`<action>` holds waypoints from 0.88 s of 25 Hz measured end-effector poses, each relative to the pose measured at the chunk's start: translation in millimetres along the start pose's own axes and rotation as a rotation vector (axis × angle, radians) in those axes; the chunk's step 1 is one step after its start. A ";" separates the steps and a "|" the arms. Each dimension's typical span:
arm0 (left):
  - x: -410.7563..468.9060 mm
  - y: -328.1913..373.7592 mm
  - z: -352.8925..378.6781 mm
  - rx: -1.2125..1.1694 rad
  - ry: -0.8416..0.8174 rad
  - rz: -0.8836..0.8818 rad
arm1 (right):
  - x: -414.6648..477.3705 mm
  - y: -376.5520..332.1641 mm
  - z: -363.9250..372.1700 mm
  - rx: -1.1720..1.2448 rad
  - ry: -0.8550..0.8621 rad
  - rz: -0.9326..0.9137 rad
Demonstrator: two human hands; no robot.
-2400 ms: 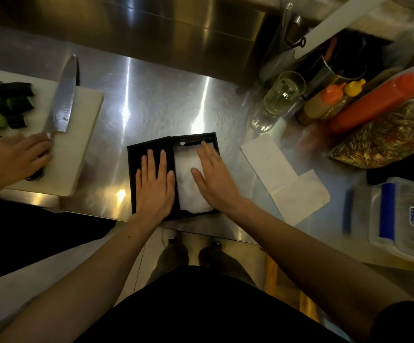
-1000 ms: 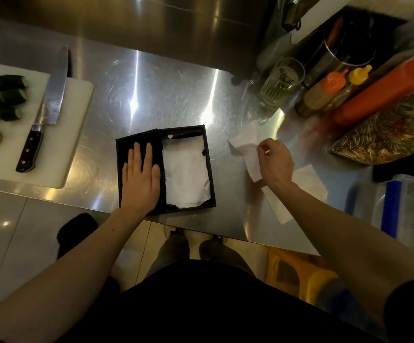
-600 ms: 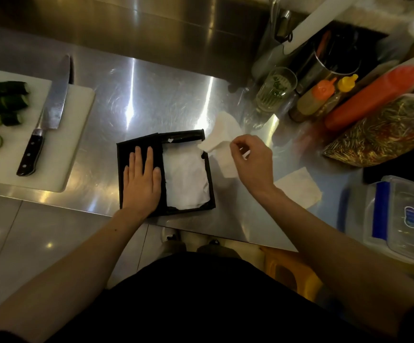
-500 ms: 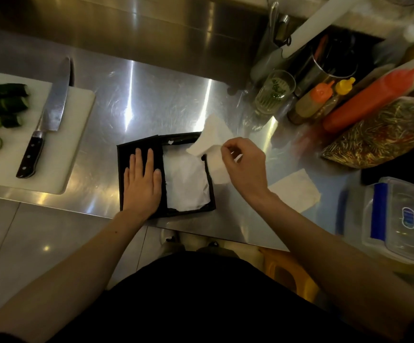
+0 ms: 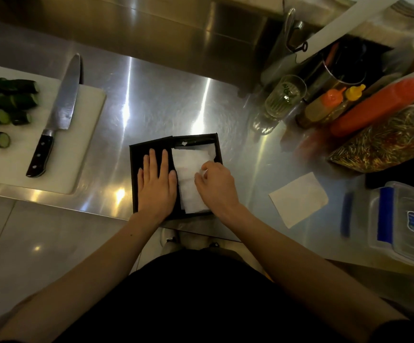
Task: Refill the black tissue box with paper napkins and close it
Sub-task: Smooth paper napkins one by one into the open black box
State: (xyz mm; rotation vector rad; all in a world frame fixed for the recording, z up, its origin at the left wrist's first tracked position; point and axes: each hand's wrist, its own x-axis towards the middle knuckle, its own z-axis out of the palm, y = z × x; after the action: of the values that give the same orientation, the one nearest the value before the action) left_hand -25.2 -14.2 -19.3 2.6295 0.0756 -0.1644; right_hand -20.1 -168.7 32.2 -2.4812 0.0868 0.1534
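Observation:
The black tissue box [image 5: 196,139] lies open near the front edge of the steel counter, its lid [image 5: 137,154] folded out flat to the left. My left hand [image 5: 157,183] rests flat on the lid, fingers spread. White paper napkins [image 5: 191,174] fill the box's right half. My right hand [image 5: 216,184] is over the napkins with its fingers curled, pinching the top napkin down into the box. One more white napkin [image 5: 299,199] lies loose on the counter to the right.
A white cutting board [image 5: 82,144] at the left carries a large knife [image 5: 57,115] and cut cucumber pieces [image 5: 5,102]. At the right stand a glass [image 5: 284,96], sauce bottles [image 5: 374,107], a bag of dried food [image 5: 387,139] and a clear lidded container [image 5: 401,221].
My right hand picked a napkin off the counter at the right, carried it left and laid it in the box. My left hand stayed flat on the lid.

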 end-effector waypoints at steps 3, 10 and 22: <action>0.0 -1.0 0.6 -0.007 0.001 0.004 | -2.1 3.8 10.2 -0.142 -0.089 -0.008; -0.3 -2.7 -1.1 -0.011 -0.008 0.016 | 7.7 6.6 30.0 -0.459 -0.067 -0.289; 0.0 -4.9 -2.8 0.023 -0.029 0.024 | 17.6 20.9 49.2 -0.547 -0.472 -0.153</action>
State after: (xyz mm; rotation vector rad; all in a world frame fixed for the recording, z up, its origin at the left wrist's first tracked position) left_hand -25.3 -8.6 -19.2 2.6490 0.0319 -0.1966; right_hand -9.1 -155.7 -21.4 -2.8945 -0.3920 0.7797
